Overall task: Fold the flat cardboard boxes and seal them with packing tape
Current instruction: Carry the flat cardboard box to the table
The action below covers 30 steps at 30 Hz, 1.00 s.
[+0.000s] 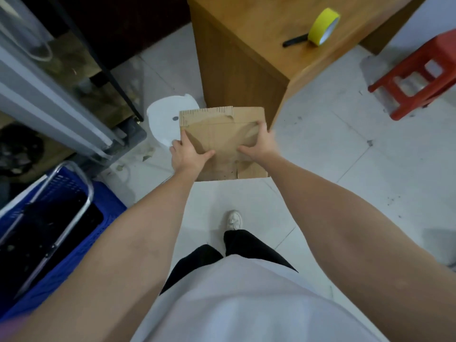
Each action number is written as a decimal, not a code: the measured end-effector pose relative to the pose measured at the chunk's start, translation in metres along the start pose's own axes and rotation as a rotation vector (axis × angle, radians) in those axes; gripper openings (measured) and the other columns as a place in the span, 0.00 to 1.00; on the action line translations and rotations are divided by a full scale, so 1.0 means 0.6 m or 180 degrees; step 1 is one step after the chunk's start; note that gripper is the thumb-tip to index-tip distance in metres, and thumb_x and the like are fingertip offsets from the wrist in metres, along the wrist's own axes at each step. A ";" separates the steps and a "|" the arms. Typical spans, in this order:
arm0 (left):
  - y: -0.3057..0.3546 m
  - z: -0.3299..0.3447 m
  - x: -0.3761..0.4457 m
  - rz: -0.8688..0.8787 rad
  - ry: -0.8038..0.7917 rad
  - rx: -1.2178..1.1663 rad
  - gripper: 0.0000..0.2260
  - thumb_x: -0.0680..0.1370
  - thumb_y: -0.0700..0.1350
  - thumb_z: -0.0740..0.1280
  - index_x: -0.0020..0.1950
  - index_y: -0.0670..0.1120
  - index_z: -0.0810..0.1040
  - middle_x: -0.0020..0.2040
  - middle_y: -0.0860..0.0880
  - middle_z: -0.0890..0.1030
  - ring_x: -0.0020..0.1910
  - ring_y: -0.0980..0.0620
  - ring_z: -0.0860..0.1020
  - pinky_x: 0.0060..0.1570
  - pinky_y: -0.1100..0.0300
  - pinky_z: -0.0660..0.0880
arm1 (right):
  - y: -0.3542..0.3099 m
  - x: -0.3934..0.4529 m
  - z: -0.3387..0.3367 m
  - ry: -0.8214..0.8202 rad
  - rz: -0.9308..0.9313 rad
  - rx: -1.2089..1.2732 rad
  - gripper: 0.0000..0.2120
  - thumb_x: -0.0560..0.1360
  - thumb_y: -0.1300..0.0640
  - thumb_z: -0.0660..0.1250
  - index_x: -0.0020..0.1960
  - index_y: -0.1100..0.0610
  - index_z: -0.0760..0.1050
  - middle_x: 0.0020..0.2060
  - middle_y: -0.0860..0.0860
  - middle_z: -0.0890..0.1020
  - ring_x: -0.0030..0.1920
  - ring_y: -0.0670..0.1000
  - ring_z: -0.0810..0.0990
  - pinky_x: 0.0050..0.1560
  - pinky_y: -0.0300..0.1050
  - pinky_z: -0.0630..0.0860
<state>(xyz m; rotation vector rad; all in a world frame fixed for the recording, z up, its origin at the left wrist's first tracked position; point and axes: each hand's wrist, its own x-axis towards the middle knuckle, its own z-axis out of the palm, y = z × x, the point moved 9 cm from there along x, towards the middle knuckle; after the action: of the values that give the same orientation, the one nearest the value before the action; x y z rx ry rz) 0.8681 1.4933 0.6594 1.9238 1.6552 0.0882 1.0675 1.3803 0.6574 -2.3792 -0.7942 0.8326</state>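
— As you stand there, what have you got hold of?

— A flat cardboard box (222, 141), held out in front of me above the tiled floor (333, 149), just short of the wooden table (246, 45). My left hand (187, 154) grips its left edge, thumb lying across the top face and fingers curled under. My right hand (259, 144) grips the right side the same way.

— And the tape?

— A yellow roll of tape (323, 27) stands on edge on the table, touching a black pen-like thing (294, 41); I cannot tell what that is. A red stool (419, 75) is off to the right, a blue crate (81, 218) on my left.
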 end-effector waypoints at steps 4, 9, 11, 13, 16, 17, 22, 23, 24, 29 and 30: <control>0.052 -0.014 0.059 -0.0051 0.0089 -0.0089 0.43 0.69 0.59 0.73 0.75 0.48 0.53 0.66 0.42 0.66 0.67 0.43 0.64 0.60 0.49 0.69 | -0.038 0.078 -0.025 -0.0123 0.0027 -0.0111 0.47 0.67 0.45 0.75 0.75 0.51 0.49 0.66 0.57 0.62 0.65 0.60 0.68 0.64 0.57 0.71; 0.103 -0.034 0.141 0.0070 0.0101 -0.0173 0.43 0.67 0.59 0.74 0.75 0.55 0.53 0.63 0.43 0.66 0.64 0.42 0.66 0.56 0.48 0.70 | -0.074 0.155 -0.057 -0.0061 0.0215 0.0162 0.45 0.68 0.48 0.74 0.75 0.51 0.50 0.67 0.56 0.62 0.67 0.60 0.66 0.62 0.54 0.70; 0.130 -0.047 0.179 0.0208 0.0108 -0.0239 0.42 0.67 0.59 0.74 0.74 0.61 0.54 0.60 0.43 0.67 0.62 0.42 0.67 0.54 0.49 0.71 | -0.093 0.189 -0.072 0.0005 0.0204 0.0282 0.44 0.68 0.48 0.75 0.74 0.51 0.52 0.66 0.56 0.63 0.66 0.59 0.67 0.61 0.54 0.71; 0.159 -0.060 0.219 0.0310 0.0118 -0.0249 0.41 0.67 0.59 0.74 0.74 0.62 0.54 0.61 0.43 0.67 0.62 0.42 0.68 0.54 0.50 0.70 | -0.115 0.226 -0.085 0.0043 0.0175 0.0363 0.44 0.67 0.47 0.75 0.74 0.51 0.52 0.66 0.56 0.63 0.65 0.59 0.68 0.62 0.56 0.72; 0.190 -0.067 0.281 0.0327 0.0100 -0.0282 0.41 0.68 0.59 0.73 0.75 0.62 0.54 0.62 0.43 0.67 0.64 0.41 0.66 0.58 0.47 0.71 | -0.148 0.287 -0.104 0.0095 0.0150 0.0392 0.43 0.67 0.47 0.75 0.73 0.51 0.53 0.66 0.56 0.64 0.64 0.60 0.69 0.62 0.57 0.72; 0.198 -0.068 0.301 0.0322 0.0085 -0.0317 0.41 0.68 0.58 0.73 0.75 0.61 0.54 0.63 0.42 0.67 0.64 0.41 0.66 0.59 0.46 0.71 | -0.160 0.306 -0.108 0.0115 0.0138 0.0381 0.42 0.67 0.47 0.75 0.73 0.51 0.54 0.66 0.56 0.64 0.64 0.60 0.69 0.62 0.57 0.72; 0.234 -0.084 0.411 0.0485 0.0007 -0.0318 0.39 0.69 0.58 0.73 0.75 0.60 0.56 0.64 0.42 0.67 0.65 0.41 0.66 0.59 0.47 0.69 | -0.209 0.390 -0.118 0.0193 0.0235 0.0529 0.34 0.74 0.47 0.69 0.72 0.54 0.55 0.66 0.57 0.64 0.62 0.61 0.72 0.58 0.54 0.74; 0.244 -0.090 0.431 0.0536 -0.0001 -0.0293 0.39 0.69 0.58 0.74 0.74 0.60 0.57 0.64 0.42 0.67 0.65 0.41 0.65 0.59 0.47 0.69 | -0.218 0.403 -0.120 0.0212 0.0239 0.0533 0.33 0.75 0.47 0.68 0.73 0.54 0.55 0.67 0.58 0.64 0.61 0.61 0.72 0.55 0.52 0.74; 0.258 -0.095 0.459 0.0584 -0.0017 -0.0232 0.38 0.68 0.58 0.74 0.74 0.60 0.58 0.64 0.42 0.67 0.65 0.41 0.65 0.58 0.47 0.70 | -0.227 0.420 -0.125 0.0265 0.0263 0.0540 0.33 0.75 0.47 0.67 0.73 0.55 0.55 0.67 0.58 0.64 0.61 0.61 0.72 0.53 0.51 0.72; 0.321 -0.092 0.545 0.0813 -0.0181 0.0030 0.39 0.67 0.60 0.74 0.74 0.58 0.60 0.64 0.42 0.68 0.64 0.42 0.68 0.58 0.47 0.72 | -0.233 0.474 -0.145 0.0417 0.0490 0.0704 0.34 0.75 0.46 0.68 0.72 0.57 0.55 0.66 0.58 0.64 0.61 0.60 0.72 0.54 0.52 0.73; 0.335 -0.086 0.557 0.0866 -0.0241 0.0104 0.39 0.67 0.60 0.74 0.74 0.58 0.60 0.64 0.42 0.68 0.64 0.42 0.68 0.58 0.48 0.72 | -0.228 0.483 -0.150 0.0452 0.0610 0.0833 0.33 0.75 0.46 0.68 0.71 0.57 0.55 0.67 0.58 0.64 0.61 0.60 0.72 0.54 0.51 0.73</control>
<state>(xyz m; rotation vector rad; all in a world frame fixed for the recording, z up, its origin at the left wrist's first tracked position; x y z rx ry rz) 1.0983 1.8109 0.6892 2.1404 1.3465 0.0944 1.2661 1.6451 0.6901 -2.2713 -0.3795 0.7787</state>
